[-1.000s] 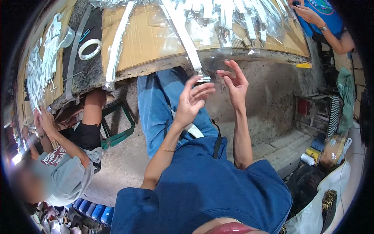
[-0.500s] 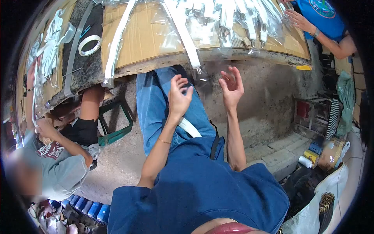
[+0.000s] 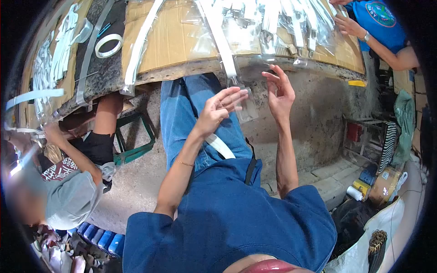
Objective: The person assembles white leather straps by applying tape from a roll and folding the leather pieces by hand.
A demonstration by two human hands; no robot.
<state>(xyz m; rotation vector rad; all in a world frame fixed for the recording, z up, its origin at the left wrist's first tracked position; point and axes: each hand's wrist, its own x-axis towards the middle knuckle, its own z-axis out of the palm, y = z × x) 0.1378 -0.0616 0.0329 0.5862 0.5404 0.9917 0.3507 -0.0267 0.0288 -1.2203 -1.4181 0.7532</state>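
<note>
At 12 o'clock, the white strap (image 3: 220, 45) is hanging in its clear sleeve (image 3: 249, 111) past the table edge (image 3: 182, 72), risking a slide if the left hand (image 3: 213, 114), holding its fingers loosely apart, is snagging it (contact unclear), while the right hand (image 3: 281, 101), at 1 o'clock, is curving half-open, visibly empty.

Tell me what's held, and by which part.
Left hand overlaps the clear sleeve near its end; grip cannot be told. Right hand holds nothing visible.
</note>
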